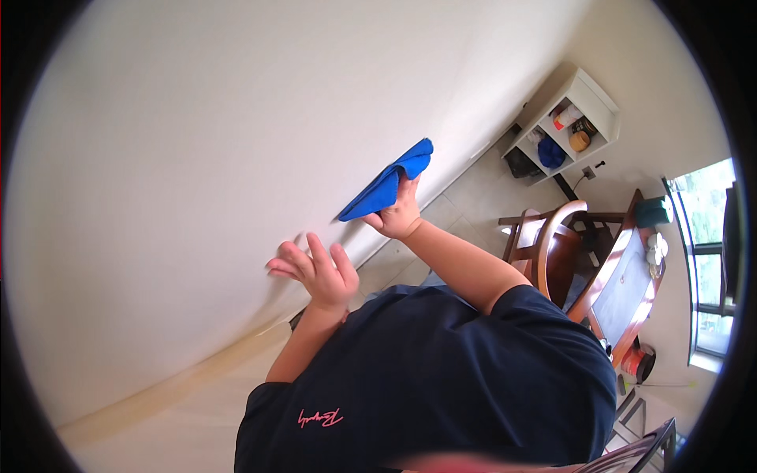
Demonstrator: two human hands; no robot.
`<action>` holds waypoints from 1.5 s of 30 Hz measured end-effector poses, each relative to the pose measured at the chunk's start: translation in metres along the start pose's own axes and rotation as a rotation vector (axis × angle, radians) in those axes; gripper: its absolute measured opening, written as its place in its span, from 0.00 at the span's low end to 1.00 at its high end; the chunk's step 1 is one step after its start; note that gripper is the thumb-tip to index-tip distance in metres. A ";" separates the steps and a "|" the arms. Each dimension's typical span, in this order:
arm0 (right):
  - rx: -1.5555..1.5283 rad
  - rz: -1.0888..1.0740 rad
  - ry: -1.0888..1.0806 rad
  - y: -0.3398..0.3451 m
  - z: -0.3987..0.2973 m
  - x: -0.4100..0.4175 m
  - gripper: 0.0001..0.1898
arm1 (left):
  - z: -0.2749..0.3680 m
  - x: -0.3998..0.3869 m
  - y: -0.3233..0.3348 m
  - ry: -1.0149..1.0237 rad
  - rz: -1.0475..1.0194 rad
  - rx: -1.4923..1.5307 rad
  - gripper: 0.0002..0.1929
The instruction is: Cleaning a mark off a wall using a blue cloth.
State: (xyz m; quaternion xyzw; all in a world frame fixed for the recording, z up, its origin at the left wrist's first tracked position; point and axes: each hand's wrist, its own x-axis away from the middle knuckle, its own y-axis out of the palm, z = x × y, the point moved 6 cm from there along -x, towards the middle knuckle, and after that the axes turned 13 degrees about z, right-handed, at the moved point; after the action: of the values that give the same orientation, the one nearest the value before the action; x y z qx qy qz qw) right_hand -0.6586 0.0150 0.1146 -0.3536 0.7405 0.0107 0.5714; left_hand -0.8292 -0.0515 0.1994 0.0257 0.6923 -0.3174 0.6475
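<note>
A folded blue cloth [387, 184] lies along the white wall [195, 148], its lower corner near the wall surface. My right hand [402, 207] is behind it, with the fingers partly hidden by the cloth and the thumb at its lower edge. Lower and to the left, my left hand [319, 272] holds nothing; its fingers are spread and bent, with the fingertips at or close to the wall. Whether they touch it I cannot tell.
At upper right stands a white cubby shelf [597, 106] holding cans and bags. Right of my body are a wooden armchair [544, 254], a wooden table [621, 290] with a green container [653, 211], and a window [709, 266]. A red bucket-like container [633, 362] is beyond.
</note>
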 end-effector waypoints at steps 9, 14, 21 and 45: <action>-0.056 0.065 -0.001 -0.025 0.081 -0.053 0.36 | 0.079 -0.090 0.068 0.071 0.044 0.051 0.30; -0.029 -0.035 -0.034 -0.016 0.113 -0.006 0.28 | 0.072 -0.094 0.086 0.126 0.117 -0.273 0.36; -0.131 0.099 0.015 -0.051 0.139 -0.078 0.25 | 0.094 -0.100 0.075 0.002 0.102 -0.059 0.36; 0.072 -0.220 0.091 -0.060 0.225 -0.028 0.25 | 0.145 -0.112 0.128 0.095 0.179 -0.059 0.36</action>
State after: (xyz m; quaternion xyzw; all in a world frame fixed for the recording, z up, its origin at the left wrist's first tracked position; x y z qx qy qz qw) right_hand -0.4344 0.0785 0.0835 -0.4119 0.7225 -0.0949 0.5471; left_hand -0.6265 0.0240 0.2560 0.0833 0.7263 -0.2361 0.6402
